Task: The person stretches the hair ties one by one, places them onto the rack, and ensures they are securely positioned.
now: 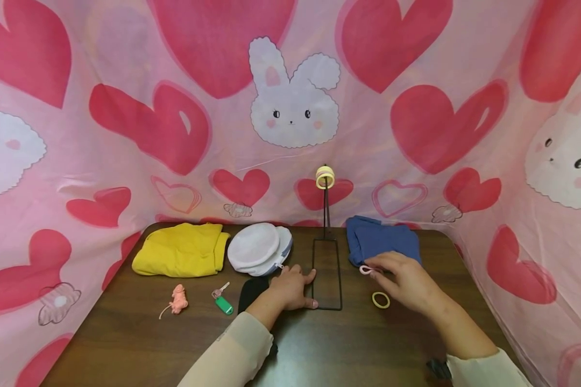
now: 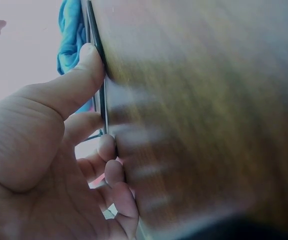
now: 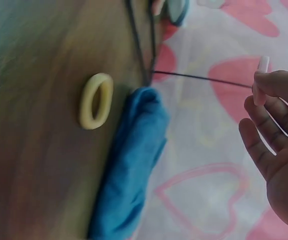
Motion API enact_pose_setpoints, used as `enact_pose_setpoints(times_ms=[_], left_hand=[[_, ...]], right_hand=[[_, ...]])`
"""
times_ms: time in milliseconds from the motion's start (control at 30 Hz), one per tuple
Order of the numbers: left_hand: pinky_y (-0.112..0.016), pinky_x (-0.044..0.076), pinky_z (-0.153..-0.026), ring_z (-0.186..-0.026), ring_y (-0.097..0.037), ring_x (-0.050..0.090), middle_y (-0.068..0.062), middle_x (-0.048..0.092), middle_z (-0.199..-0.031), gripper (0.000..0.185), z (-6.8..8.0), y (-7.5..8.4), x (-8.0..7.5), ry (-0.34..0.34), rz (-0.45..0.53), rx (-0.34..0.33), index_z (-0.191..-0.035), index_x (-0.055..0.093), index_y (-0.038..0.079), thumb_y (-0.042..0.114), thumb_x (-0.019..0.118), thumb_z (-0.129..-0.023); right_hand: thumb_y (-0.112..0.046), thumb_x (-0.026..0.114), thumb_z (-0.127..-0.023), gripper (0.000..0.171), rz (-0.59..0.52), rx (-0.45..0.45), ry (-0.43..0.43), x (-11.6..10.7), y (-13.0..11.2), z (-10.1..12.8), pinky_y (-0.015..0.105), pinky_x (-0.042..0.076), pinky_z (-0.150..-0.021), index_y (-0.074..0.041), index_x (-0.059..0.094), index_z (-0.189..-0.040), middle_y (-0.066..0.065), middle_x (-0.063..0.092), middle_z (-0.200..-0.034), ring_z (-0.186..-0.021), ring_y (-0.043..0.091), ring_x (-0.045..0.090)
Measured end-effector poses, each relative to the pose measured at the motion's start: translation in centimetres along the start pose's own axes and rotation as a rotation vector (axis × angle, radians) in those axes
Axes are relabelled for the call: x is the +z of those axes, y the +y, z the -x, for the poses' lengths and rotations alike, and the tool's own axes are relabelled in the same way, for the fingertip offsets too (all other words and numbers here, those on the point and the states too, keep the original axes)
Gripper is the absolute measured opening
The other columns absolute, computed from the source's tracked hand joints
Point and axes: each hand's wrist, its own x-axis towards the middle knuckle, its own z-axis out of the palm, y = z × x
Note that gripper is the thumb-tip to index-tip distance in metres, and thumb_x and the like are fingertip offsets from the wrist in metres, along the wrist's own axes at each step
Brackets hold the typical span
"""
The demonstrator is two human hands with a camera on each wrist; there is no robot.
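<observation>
My right hand (image 1: 406, 282) pinches a small pink hair tie (image 1: 363, 270) between thumb and fingertips, above the table in front of the blue cloth. In the right wrist view the pink band (image 3: 264, 65) shows edge-on and the other fingers are spread. A pale yellow hair tie (image 1: 381, 307) lies flat on the table below that hand. My left hand (image 1: 290, 287) rests at the left side of a black wire stand (image 1: 340, 274); its thumb (image 2: 91, 62) touches the base wire, fingertips down on the tabletop. Yellow and pinkish hair ties (image 1: 325, 171) hang on the stand's upper arm.
Folded blue cloth (image 1: 382, 241) lies behind my right hand. To the left are a white round pouch (image 1: 254, 248), a folded yellow cloth (image 1: 184, 250), a pink animal figure (image 1: 178, 300), and a key with a green tag (image 1: 224, 305). Something black (image 1: 250, 293) is partly under my left arm.
</observation>
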Motion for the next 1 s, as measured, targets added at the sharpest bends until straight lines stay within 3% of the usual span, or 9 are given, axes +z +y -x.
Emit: enact_pose_setpoints(times_ms=[300,433,533,1000], left_hand=[[-0.056,0.049,-0.09,-0.121,-0.029,0.046,-0.008,0.052,-0.135,0.09,0.1,0.2,-0.2,-0.002,0.006,-0.003,-0.159,0.043,0.037,0.064,0.079,-0.082],[-0.056,0.049,-0.089,-0.121,-0.029,0.046,-0.008,0.052,-0.135,0.09,0.0,0.1,-0.1,-0.001,0.003,-0.008,-0.159,0.042,0.038,0.064,0.079,-0.081],[-0.057,0.049,-0.089,-0.121,-0.03,0.046,-0.008,0.052,-0.135,0.09,-0.1,0.1,0.0,0.007,0.002,-0.006,-0.158,0.043,0.038,0.064,0.08,-0.081],[-0.057,0.049,-0.09,-0.123,-0.03,0.046,-0.008,0.052,-0.137,0.089,0.1,0.3,-0.3,-0.007,0.006,-0.01,-0.158,0.044,0.037,0.064,0.079,-0.081]], right_hand=[[-0.007,0.086,-0.08,0.034,-0.069,-0.093,0.089,-1.7,-2.9,-3.5,0.021,0.049,-0.089,-0.013,0.079,-0.112,-0.007,0.075,-0.104,-0.095,0.01,0.068],[-0.024,0.078,-0.095,0.021,-0.067,-0.154,0.157,-2.3,-4.1,-5.1,0.021,0.049,-0.089,-0.013,0.079,-0.112,-0.007,0.075,-0.104,-0.093,0.01,0.069],[-0.036,0.066,-0.103,0.03,-0.07,-0.191,0.205,-2.7,-4.9,-6.2,0.021,0.049,-0.091,-0.01,0.079,-0.111,-0.005,0.076,-0.104,-0.093,0.013,0.07],[-0.034,0.069,-0.102,0.031,-0.116,-0.308,0.328,-5.2,-8.5,-10.2,0.02,0.05,-0.096,-0.006,0.079,-0.11,0.003,0.077,-0.104,-0.092,0.02,0.071]])
